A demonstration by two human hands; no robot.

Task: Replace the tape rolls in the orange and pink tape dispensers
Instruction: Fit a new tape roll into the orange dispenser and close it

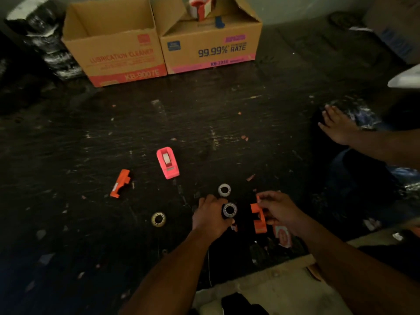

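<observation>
My left hand grips a clear tape roll just above the dark floor. My right hand holds an orange dispenser piece right beside that roll. A second orange dispenser piece lies on its side to the left. The pink tape dispenser stands upright farther out, with a roll seated in it. Another clear roll lies just beyond my left hand, and a yellowish roll lies to its left.
Two open cardboard boxes stand at the far edge, one holding a red-and-white tape gun. Black wrapped bundles sit far left. A bare foot rests at the right. Paper scraps litter the floor.
</observation>
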